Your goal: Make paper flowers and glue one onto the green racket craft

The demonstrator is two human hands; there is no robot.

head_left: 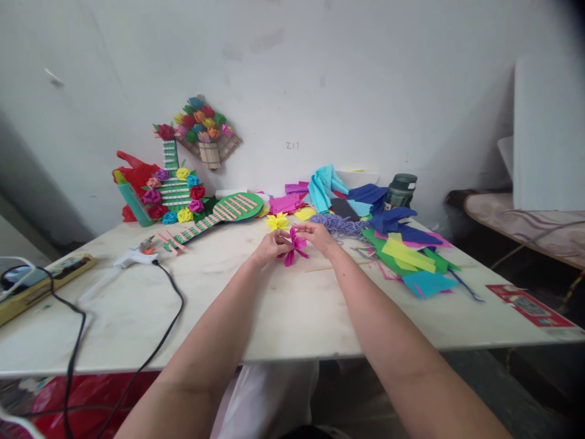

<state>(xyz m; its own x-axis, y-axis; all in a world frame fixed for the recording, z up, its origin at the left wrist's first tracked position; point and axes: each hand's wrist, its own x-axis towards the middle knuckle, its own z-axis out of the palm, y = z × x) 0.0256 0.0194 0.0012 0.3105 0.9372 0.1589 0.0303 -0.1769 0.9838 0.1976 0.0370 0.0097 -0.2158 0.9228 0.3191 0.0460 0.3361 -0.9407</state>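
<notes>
Both my hands meet over the middle of the white table [283, 317]. My left hand [271, 246] and my right hand [318, 236] pinch a pink folded paper flower [295, 246] between their fingers, just above the tabletop. A finished yellow paper flower [277, 221] lies right behind the hands. A pile of purple yarn [342, 224] sits beside my right hand.
Coloured paper scraps [402, 250] cover the right side. A dark jar [400, 191] stands at the back right. A white glue gun [135, 258] with a black cord [173, 305] lies at left. Paper-flower craft pieces [176, 195] lean against the wall.
</notes>
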